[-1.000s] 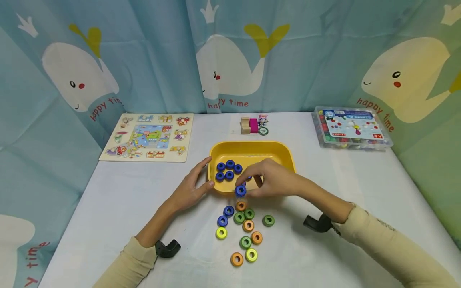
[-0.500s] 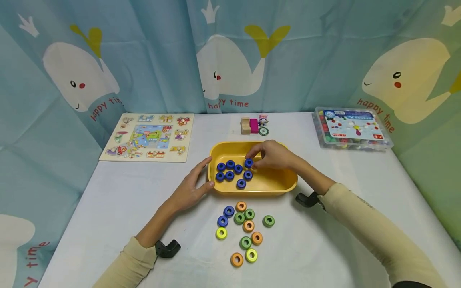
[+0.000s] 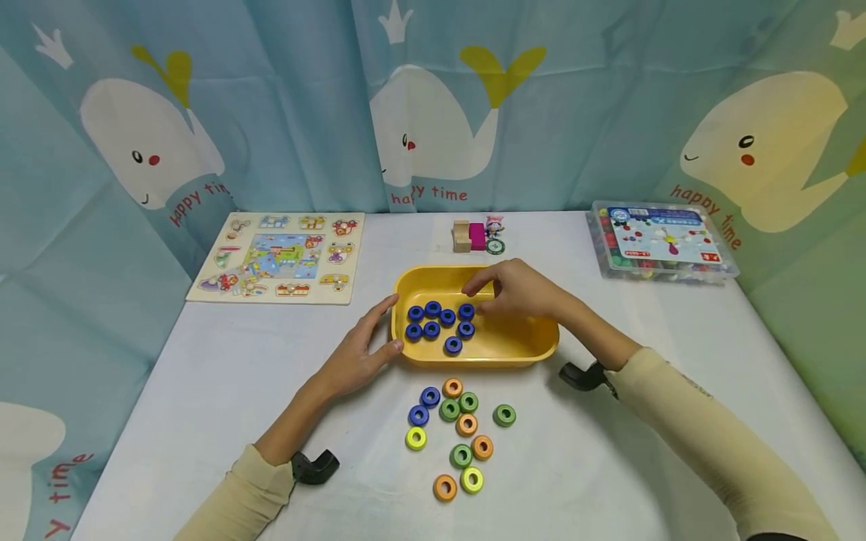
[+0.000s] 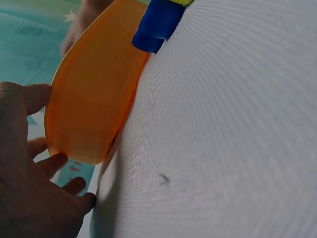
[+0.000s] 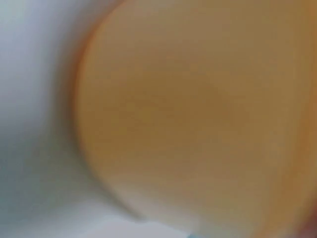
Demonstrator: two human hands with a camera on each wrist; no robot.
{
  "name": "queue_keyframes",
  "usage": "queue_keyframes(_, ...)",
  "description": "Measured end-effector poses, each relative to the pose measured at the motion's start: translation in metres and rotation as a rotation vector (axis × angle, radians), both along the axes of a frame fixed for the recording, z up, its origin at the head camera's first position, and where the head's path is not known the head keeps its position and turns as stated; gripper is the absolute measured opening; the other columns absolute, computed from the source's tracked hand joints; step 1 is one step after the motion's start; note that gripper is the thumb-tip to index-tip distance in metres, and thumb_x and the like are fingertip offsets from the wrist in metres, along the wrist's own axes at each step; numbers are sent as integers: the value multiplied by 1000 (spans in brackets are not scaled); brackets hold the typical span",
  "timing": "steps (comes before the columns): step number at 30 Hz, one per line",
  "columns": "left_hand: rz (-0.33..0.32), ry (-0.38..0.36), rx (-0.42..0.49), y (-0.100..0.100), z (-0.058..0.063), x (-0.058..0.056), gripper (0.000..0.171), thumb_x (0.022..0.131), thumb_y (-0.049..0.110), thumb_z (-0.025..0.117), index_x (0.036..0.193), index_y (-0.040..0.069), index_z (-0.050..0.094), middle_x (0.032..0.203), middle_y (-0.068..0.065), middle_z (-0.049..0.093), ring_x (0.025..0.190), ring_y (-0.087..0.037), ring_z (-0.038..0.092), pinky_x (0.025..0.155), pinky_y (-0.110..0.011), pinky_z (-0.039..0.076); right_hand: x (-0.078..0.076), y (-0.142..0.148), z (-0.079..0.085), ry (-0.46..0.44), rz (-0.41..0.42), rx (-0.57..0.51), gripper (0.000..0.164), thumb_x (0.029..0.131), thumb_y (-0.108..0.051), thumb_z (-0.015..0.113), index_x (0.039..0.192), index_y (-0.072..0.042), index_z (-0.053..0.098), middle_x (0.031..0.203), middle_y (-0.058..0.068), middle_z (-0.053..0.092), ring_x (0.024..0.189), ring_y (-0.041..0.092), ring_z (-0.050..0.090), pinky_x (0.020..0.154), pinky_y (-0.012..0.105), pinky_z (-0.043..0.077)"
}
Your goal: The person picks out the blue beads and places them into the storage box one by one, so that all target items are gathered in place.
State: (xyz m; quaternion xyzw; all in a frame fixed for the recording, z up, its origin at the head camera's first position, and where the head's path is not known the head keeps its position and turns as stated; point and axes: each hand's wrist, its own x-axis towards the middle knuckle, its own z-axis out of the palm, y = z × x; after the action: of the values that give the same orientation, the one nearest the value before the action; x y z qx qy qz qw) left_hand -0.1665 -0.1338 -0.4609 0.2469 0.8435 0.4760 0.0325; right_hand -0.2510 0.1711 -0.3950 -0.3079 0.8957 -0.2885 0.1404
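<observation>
A yellow tray [image 3: 501,353] holds several small blue rings, grouped toward its left half. My right hand [image 3: 519,291] is over the tray, its thumb and forefinger apart beside a blue ring [image 3: 466,311] lying on the tray floor. My left hand [image 3: 353,361] rests against the tray's left end, fingers spread and thumb at the near corner. In the left wrist view, the thumb and fingertips of the left hand [image 4: 39,163] touch the tray's outer wall [image 4: 94,94]. The right wrist view is filled by the blurred tray wall [image 5: 183,114].
In front of the tray lie loose rings: two blue [image 3: 430,397], plus green [image 3: 504,415], orange [image 3: 444,488] and yellow [image 3: 416,438] ones. A picture puzzle board [image 3: 284,297] lies back left, small toys [image 3: 476,237] behind the tray, a clear plastic box [image 3: 663,240] back right.
The right hand has carried a blue ring from the tray's near edge to its middle and let go of it, fingers now apart. The left hand has stayed put.
</observation>
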Motion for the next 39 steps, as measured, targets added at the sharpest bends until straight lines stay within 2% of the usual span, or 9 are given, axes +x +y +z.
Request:
queue_keyframes(3,-1,-1,-2,0,0,0,69,91,39,56,149,27,19,151,12,20,138,-15,16,110,-46,16,21,-5,16,51,23,-44,25,78,-21,76,103,-20,71,93,-8,68,57,15,50,50,27,43)
queue_keyframes(7,-2,-1,-2,0,0,-1,69,92,38,56,149,28,19,151,12,20,138,-14,16,110,-46,16,59,-20,29,103,103,-79,27,79,-26,75,105,-26,70,93,-17,65,58,9,50,50,24,44)
queue_keyframes(11,-7,0,4,-1,1,0,69,92,38,56,149,29,18,151,11,20,138,-14,16,110,-45,16,94,-38,26,96,200,-107,27,80,-28,73,107,-28,68,94,-22,62,59,4,49,52,21,45)
queue_keyframes(15,-10,-4,10,-1,1,-1,69,92,36,56,149,29,18,151,12,20,138,-13,16,110,-45,15,114,-53,10,37,282,-131,29,82,-25,72,110,-26,67,98,-18,64,66,8,53,57,19,45)
queue_keyframes(20,-10,-11,3,0,1,-1,69,92,32,57,149,28,18,151,11,20,137,-14,16,110,-44,16,122,-65,-15,33,317,-116,30,82,-22,71,112,-20,68,100,-15,65,69,9,54,60,15,45)
queue_keyframes(25,-10,-18,7,0,3,0,69,92,22,58,149,19,20,151,2,21,138,-19,16,110,-45,15,123,-71,-28,46,328,-84,32,81,-24,72,113,-22,67,106,-19,62,86,1,56,76,17,46)
queue_keyframes(27,-13,-32,10,2,14,5,68,92,18,58,149,14,21,151,-2,22,138,-21,16,111,-45,14,122,-73,-31,42,338,-69,32,81,-24,72,113,-23,67,107,-19,62,92,-2,55,82,17,45)
queue_keyframes(32,-17,-52,11,6,39,15,66,92,17,57,148,10,21,151,-8,23,138,-22,17,111,-44,15,121,-76,-36,45,351,-48,29,80,-23,72,109,-23,68,103,-19,63,92,-4,54,82,17,45)
queue_keyframes(39,-10,-23,5,0,3,0,70,92,23,59,149,23,19,151,3,21,138,-16,15,111,-43,14,121,-76,-38,63,352,-55,27,80,-22,72,107,-21,69,101,-18,63,90,-5,54,81,15,45)
